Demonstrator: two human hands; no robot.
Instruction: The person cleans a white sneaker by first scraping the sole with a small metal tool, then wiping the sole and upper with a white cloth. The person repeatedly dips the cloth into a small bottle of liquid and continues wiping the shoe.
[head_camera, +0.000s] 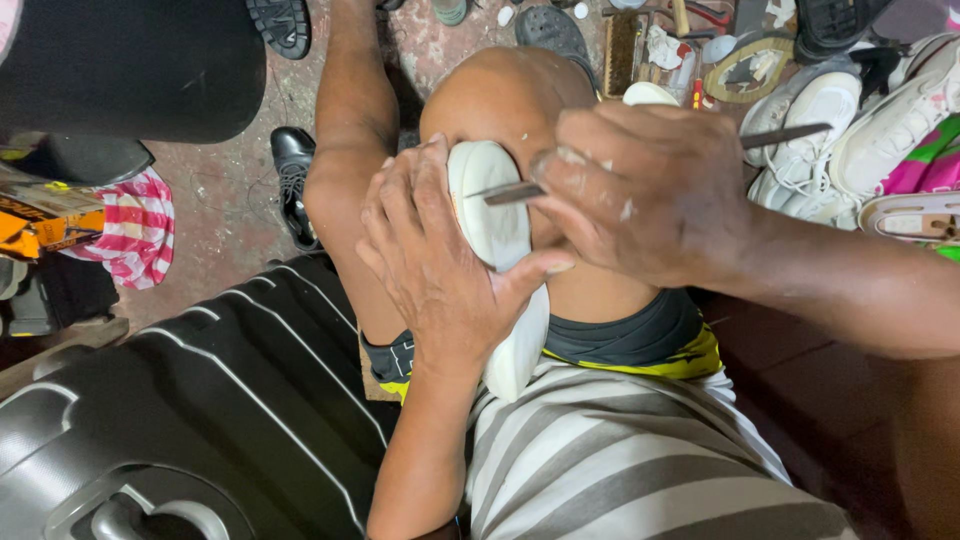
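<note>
A white shoe sole rests edge-up against my bare right knee. My left hand wraps around its left side, thumb pressed on the sole's face. My right hand grips a thin metal blade whose tip lies on the sole's upper face; the blade's other end sticks out to the right of the fist. The sole's lower end reaches down to my striped shirt.
A dark ribbed hard-shell suitcase lies at the lower left. White sneakers pile up at the right. A black dress shoe stands on the floor beside my left leg. Tools and small clutter lie beyond the knee.
</note>
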